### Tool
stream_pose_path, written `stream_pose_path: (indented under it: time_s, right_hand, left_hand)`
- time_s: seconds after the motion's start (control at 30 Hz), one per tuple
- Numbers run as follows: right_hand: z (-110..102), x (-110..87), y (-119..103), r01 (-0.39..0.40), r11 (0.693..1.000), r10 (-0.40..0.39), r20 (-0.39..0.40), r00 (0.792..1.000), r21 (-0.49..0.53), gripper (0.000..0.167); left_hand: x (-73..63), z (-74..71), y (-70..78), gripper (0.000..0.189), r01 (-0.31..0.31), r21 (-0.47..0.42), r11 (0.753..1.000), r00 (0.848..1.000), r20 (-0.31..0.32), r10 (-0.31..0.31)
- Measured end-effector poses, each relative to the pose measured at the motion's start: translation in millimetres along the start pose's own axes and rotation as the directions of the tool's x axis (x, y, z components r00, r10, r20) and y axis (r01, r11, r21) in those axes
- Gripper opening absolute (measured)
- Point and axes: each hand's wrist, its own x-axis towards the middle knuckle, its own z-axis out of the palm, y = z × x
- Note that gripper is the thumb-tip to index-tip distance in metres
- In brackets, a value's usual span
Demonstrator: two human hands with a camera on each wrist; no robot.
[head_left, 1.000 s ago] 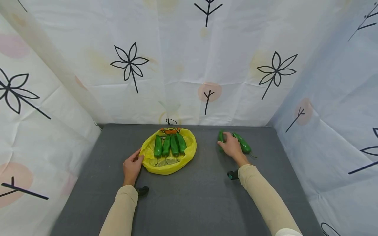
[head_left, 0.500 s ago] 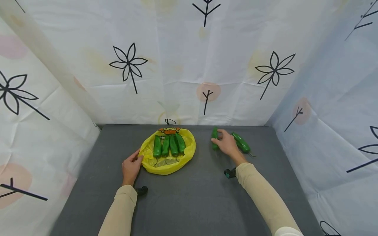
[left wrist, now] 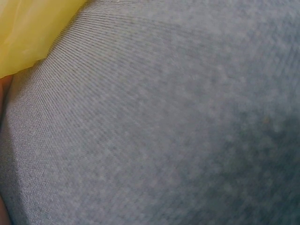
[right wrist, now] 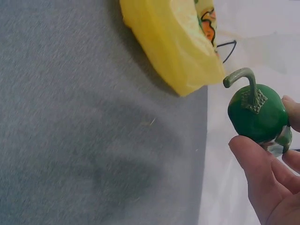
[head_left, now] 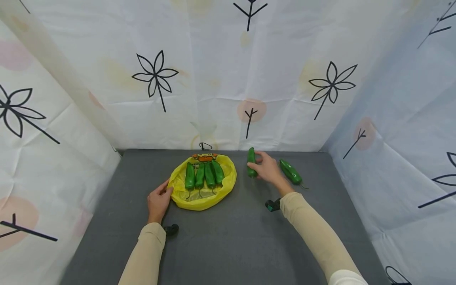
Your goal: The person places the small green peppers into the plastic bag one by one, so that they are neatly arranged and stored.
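A yellow plastic bag (head_left: 204,204), its rim rolled open, lies on the dark grey table with several green chili peppers (head_left: 200,176) side by side in it. My left hand (head_left: 158,202) pinches the bag's left edge; the left wrist view shows only a yellow corner of the bag (left wrist: 33,33) and a sliver of finger. Right of the bag, my right hand (head_left: 268,169) grips a green chili pepper (head_left: 251,160) between thumb and fingers, lifted off the table. In the right wrist view this pepper (right wrist: 257,117) points its curved stem towards the camera. Another green pepper (head_left: 291,171) lies farther right.
The grey table (head_left: 228,245) ends at a white patterned cloth (head_left: 213,79) at the back. Similar cloth hangs on the left (head_left: 53,166) and right (head_left: 402,158).
My right hand has lifted the pepper off the table and carried it left, towards the bag. The left hand and the bag have stayed in place.
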Motion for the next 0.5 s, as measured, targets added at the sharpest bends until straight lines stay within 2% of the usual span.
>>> stream_pose_path:
  time_s: [0.2,0.37,0.5]
  right_hand:
    - [6.7,0.9,-8.8,0.004,0.999,-0.005,0.017,1.0,0.045,0.07]
    - [12.4,1.5,-18.3,0.005,0.998,-0.006,0.017,1.0,0.06,0.068]
    - [17.7,3.8,-28.3,0.025,0.997,-0.028,0.034,0.999,0.075,0.068]
  left_hand:
    - [0.7,-0.2,1.4,0.039,-0.005,-0.008,1.0,1.0,0.004,0.005]
    - [1.4,0.4,0.0,0.039,0.002,-0.037,0.999,1.0,0.021,-0.001]
    - [0.8,-0.3,0.5,0.037,-0.006,-0.065,0.998,1.0,0.012,0.007]
